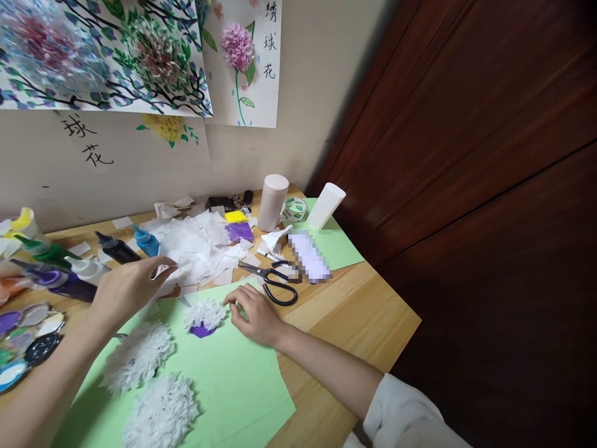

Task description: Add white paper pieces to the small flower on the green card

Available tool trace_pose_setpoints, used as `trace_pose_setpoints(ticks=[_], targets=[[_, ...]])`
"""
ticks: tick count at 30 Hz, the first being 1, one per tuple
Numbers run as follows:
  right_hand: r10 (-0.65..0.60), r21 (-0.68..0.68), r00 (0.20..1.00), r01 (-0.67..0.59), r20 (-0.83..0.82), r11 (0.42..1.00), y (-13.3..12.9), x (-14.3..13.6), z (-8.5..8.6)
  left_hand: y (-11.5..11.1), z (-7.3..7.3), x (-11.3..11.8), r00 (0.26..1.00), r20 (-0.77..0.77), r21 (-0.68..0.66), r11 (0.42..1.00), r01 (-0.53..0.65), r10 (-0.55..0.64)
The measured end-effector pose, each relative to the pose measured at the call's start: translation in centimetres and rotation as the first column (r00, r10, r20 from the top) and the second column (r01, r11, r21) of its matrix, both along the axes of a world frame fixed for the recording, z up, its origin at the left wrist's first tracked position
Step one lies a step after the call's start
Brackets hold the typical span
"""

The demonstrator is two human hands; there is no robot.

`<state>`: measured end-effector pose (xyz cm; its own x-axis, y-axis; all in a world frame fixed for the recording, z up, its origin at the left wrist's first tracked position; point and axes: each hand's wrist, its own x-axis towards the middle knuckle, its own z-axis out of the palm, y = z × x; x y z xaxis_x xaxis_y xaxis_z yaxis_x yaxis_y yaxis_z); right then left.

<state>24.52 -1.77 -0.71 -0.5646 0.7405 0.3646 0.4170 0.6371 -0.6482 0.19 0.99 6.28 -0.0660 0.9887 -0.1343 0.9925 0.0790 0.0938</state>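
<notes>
My left hand point(128, 289) reaches over the edge of a heap of white paper pieces point(200, 239). Its thumb and forefinger are drawn together in a pinch; what lies between the tips is too small to make out. My right hand point(255, 313) rests on green paper point(242, 379), fingers bent and slightly apart, a fingertip at the edge of a small white ruffled paper flower point(205, 314). A purple patch point(202, 330) shows below that flower. Nearer to me on the green paper are two larger white paper flowers, one upper point(138, 356) and one lower point(161, 412).
Black-handled scissors point(275, 283) lie beyond my right hand. Paint bottles point(60, 280) and a round paint palette point(32, 345) are at left. A pinkish bottle point(273, 204), tape roll point(295, 209) and white tube point(326, 205) stand at the back. Dark wood point(489, 205) rises at right.
</notes>
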Motion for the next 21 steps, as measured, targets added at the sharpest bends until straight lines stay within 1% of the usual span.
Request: trace_pose_setpoints(ticks=[3,6,7,9,10,11,12,13,16,19,21], targets=[[-0.001,0.000,1.000,0.001,-0.003,1.000,0.0,0.0,0.0,-0.2,0.0,0.1,0.987,0.158,0.037,0.999,0.002,-0.007],[-0.001,-0.003,1.000,0.001,0.000,1.000,0.0,0.0,-0.1,-0.4,0.2,0.2,0.941,0.336,0.079,0.995,-0.065,0.035],[0.000,-0.006,1.000,0.000,0.001,1.000,0.0,0.0,-0.1,-0.5,0.4,0.3,0.908,0.415,0.058,0.994,-0.093,0.061],[0.002,-0.017,1.000,-0.002,-0.003,1.000,0.0,0.0,-0.1,-0.7,0.6,0.9,0.807,0.580,-0.031,0.992,-0.120,0.116],[0.000,-0.027,1.000,-0.001,-0.009,1.000,0.0,0.1,-0.1,-0.9,0.8,1.4,0.745,0.652,-0.091,0.990,-0.104,0.139],[-0.004,-0.043,1.000,0.003,-0.018,0.999,0.0,0.1,-0.1,-1.2,0.8,2.0,0.718,0.681,-0.122,0.989,-0.079,0.141],[-0.010,-0.062,0.999,0.008,-0.032,0.998,0.0,0.2,-0.1,-1.5,0.9,2.6,0.712,0.690,-0.134,0.990,-0.051,0.130],[-0.015,-0.083,0.999,0.011,-0.052,0.997,0.0,0.3,-0.1,-1.8,0.8,3.3,0.709,0.699,-0.144,0.989,0.015,0.091],[-0.024,-0.119,0.995,0.013,-0.094,0.993,0.1,0.5,-0.2,-2.6,0.4,5.1,0.737,0.676,-0.173,0.970,0.174,-0.012],[-0.023,-0.078,0.998,0.018,-0.064,0.997,0.1,0.5,-0.3,-3.2,0.0,5.8,0.774,0.624,-0.150,0.955,0.256,-0.110],[-0.019,-0.037,0.999,0.018,-0.034,0.999,0.1,0.4,-0.4,-3.5,-0.1,6.0,0.790,0.599,-0.159,0.947,0.280,-0.133]])
